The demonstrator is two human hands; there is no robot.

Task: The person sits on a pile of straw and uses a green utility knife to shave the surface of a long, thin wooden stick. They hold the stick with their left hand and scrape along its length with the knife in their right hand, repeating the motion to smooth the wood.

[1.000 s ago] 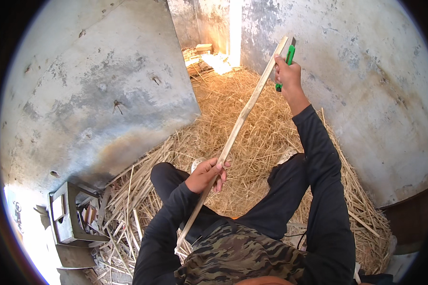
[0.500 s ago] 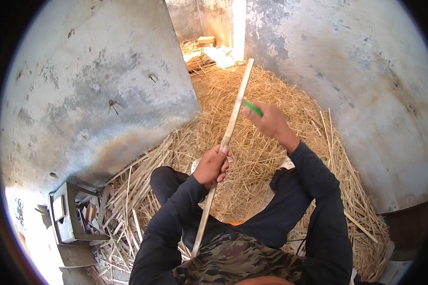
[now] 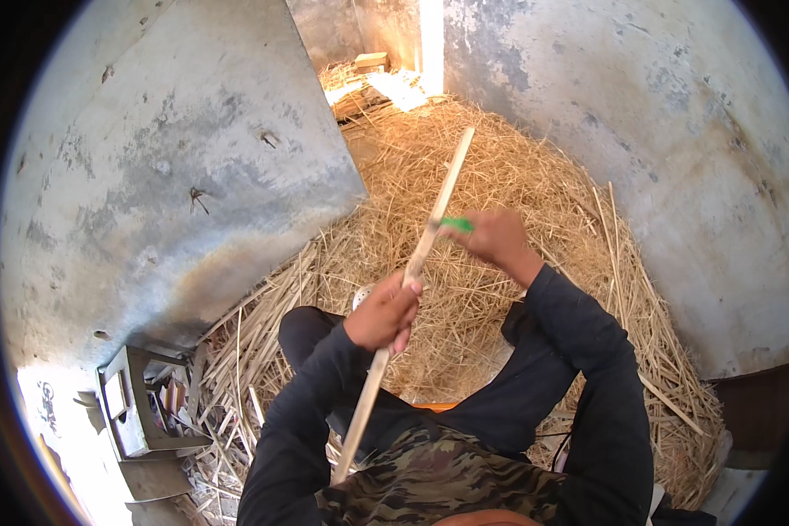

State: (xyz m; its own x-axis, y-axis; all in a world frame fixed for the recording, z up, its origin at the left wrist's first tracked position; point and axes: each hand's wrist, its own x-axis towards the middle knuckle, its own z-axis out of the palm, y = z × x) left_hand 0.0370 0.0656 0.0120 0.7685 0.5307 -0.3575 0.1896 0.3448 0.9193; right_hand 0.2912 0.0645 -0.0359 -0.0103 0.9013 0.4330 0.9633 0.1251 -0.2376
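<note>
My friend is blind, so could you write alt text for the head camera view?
A seated person's left hand grips a long pale wooden stick, while the right hand holds a green-handled tool against it. Straw covers the floor between grey concrete walls.

Your left hand (image 3: pixel 384 311) grips the long wooden stick (image 3: pixel 416 263) mid-shaft, tilted up-right over the straw (image 3: pixel 535 175). Your right hand (image 3: pixel 498 238) holds a green-handled tool (image 3: pixel 454 224) against the stick, blurred.
</note>
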